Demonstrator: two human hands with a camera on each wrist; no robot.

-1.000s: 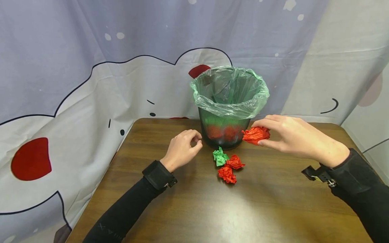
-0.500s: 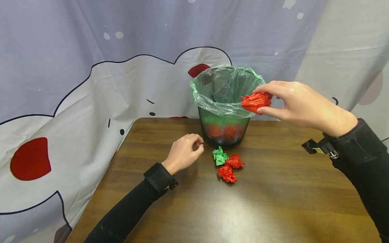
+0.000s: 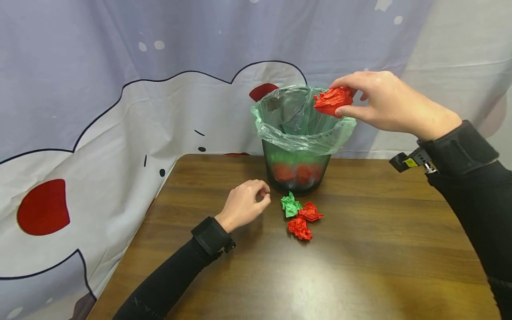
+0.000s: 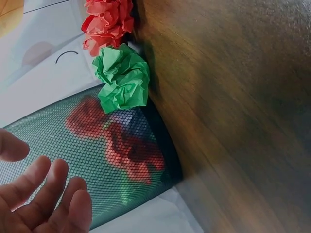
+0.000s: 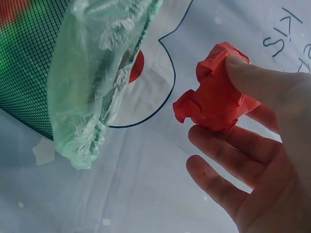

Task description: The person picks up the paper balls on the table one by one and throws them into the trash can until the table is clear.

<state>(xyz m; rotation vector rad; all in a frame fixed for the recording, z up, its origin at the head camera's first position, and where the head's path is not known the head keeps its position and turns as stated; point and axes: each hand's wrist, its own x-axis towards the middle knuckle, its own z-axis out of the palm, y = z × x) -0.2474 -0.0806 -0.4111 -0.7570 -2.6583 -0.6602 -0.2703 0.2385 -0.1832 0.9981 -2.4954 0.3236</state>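
Observation:
My right hand (image 3: pixel 384 102) pinches a crumpled red paper ball (image 3: pixel 333 101) between thumb and fingers, at the right side of the bin's opening in the head view. In the right wrist view that paper ball (image 5: pixel 218 92) is beside and above the rim. The black mesh waste bin (image 3: pixel 296 151) has a green plastic liner (image 3: pixel 304 141) folded over its rim. Red crumpled paper shows through the mesh near the bottom. My left hand (image 3: pixel 245 203), fingers loosely curled and holding nothing, is at the bin's front left. A green paper ball (image 3: pixel 290 205) lies on the table before the bin.
Two more red paper balls (image 3: pixel 310 212) lie against the green one on the brown wooden table (image 3: pixel 360 249). Behind the bin hangs a printed curtain (image 3: pixel 180 115), close to the table's back edge.
My right hand has risen with the red paper ball from beside the bin's lower wall to rim height. My left hand has shifted slightly right and down.

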